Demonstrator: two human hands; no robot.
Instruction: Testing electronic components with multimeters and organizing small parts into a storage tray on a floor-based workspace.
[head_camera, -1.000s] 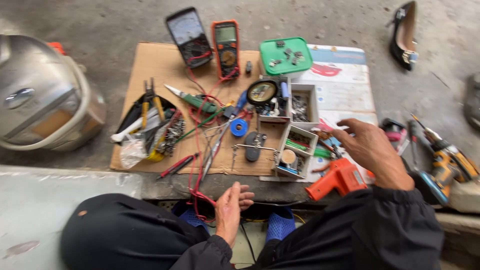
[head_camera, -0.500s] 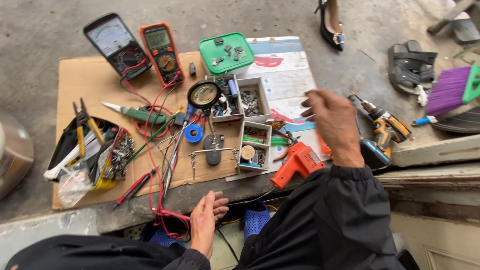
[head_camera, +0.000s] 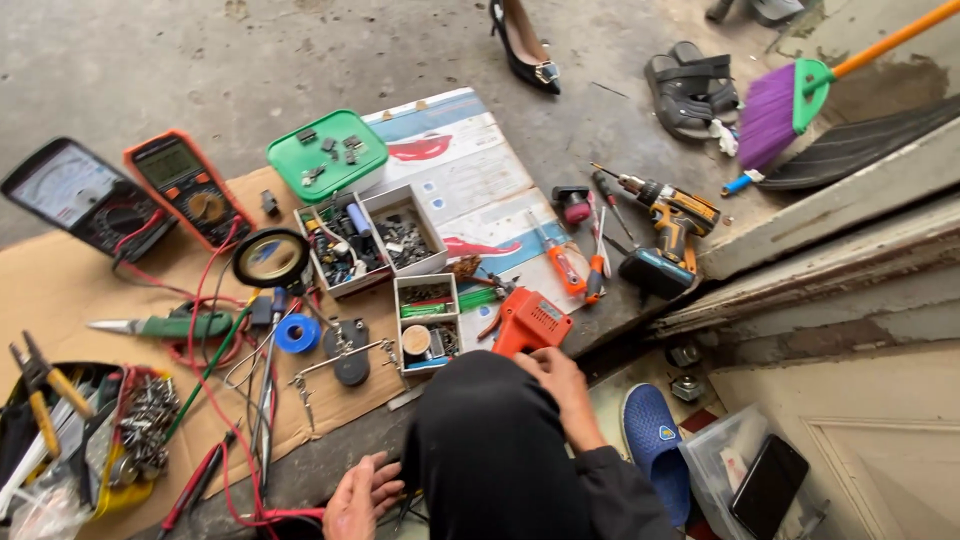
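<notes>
— On the cardboard sheet, how many meters are lying, and how many parts boxes?

— Two meters: one black analog meter and one orange digital meter, lying side by side. Three open parts boxes are standing near the middle, with one green lid just behind them.

— What is the right hand doing?

— The right hand is resting with its fingers curled, touching the grip of one orange soldering gun, which is lying at the cardboard's near edge beside the person's dark-clad knee. Whether the fingers are actually grasping the grip cannot be determined.

— And the left hand?

— The left hand is lying with fingers released and spread, touching red test leads.

— Other tools?

— One cordless drill and two orange-handled screwdrivers are lying to the right.
</notes>
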